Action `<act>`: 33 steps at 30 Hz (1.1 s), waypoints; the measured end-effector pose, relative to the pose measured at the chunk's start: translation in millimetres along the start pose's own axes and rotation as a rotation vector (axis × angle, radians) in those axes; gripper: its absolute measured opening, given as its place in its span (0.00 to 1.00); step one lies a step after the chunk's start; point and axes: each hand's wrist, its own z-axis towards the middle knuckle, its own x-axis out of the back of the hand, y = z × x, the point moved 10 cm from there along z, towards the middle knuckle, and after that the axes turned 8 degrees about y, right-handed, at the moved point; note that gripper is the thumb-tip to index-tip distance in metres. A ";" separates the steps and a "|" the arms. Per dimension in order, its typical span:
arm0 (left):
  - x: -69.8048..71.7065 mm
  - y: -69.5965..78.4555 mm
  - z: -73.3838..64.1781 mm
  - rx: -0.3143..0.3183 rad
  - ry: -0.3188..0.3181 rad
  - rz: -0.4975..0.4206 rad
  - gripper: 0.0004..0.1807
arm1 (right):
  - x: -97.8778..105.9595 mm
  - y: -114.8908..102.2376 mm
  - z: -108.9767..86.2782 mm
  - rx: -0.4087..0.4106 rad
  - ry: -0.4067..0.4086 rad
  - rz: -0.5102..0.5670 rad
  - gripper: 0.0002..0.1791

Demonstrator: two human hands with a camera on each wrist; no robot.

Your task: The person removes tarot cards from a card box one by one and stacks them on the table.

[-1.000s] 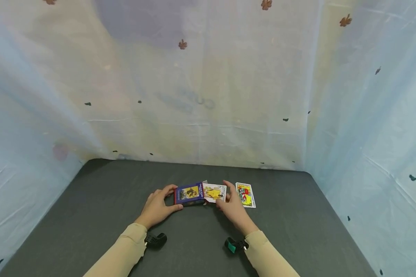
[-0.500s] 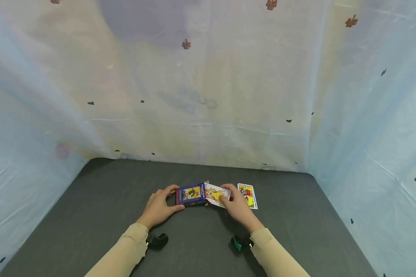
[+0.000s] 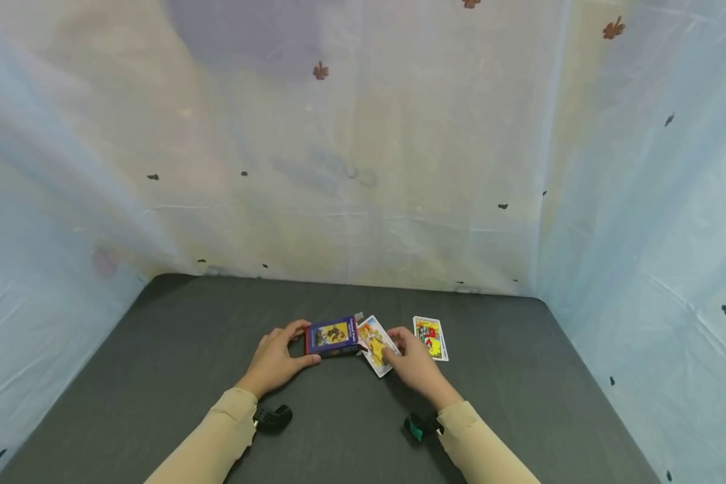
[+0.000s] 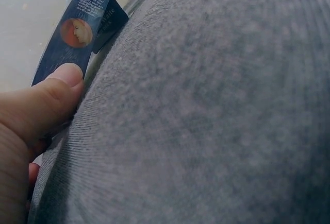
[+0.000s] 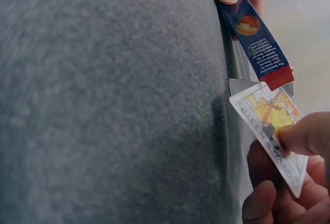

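- The box is held by the left hand, with the thumb set on the near side and the fingers curled at the far side.
- The box is seen at the middle of the tabletop, picture side up, with its end flaps pointed to the right hand.
- A picture card is pinched by the right hand, with the thumb on top and the fingers underneath; if more than 1 card is held, it cannot be told.
- The card is held at a slant, just beside the red flap; whether the 2 are touching cannot be told.
- A small pile of cards is laid flat on the tabletop, just past the right hand and held by neither of the 2 hands.
- The step in hand seems to be the moving of the card at the end of the box; which way it is being moved cannot be judged from this 1 moment.
- For the next move, the box should be kept steady, and the card should be pinched lightly, so that it is not bent or caught on the flap.
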 end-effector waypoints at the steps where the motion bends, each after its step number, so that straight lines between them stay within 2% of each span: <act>1: 0.8 0.9 0.2 -0.001 0.000 0.001 0.43 | 0.3 0.1 -0.1 -0.003 -0.003 -0.011 0.15; 4: 2.0 2.0 0.1 0.007 -0.007 0.003 0.43 | 2.5 2.9 0.2 -0.017 0.005 -0.031 0.17; 7: 1.4 1.8 -0.2 0.013 -0.012 0.001 0.43 | 9.3 10.6 0.5 -0.046 0.045 -0.023 0.18; 17: -0.3 0.4 -0.1 0.022 -0.014 0.002 0.43 | 62.5 45.3 0.8 -0.131 0.306 -0.040 0.25; 25: 0.4 1.1 1.7 0.011 -0.008 0.008 0.44 | 83.9 65.6 0.0 -0.210 0.365 -0.001 0.26; 33: 1.3 1.4 -0.2 0.024 -0.013 0.013 0.43 | 84.8 70.5 3.1 -0.229 0.370 0.004 0.26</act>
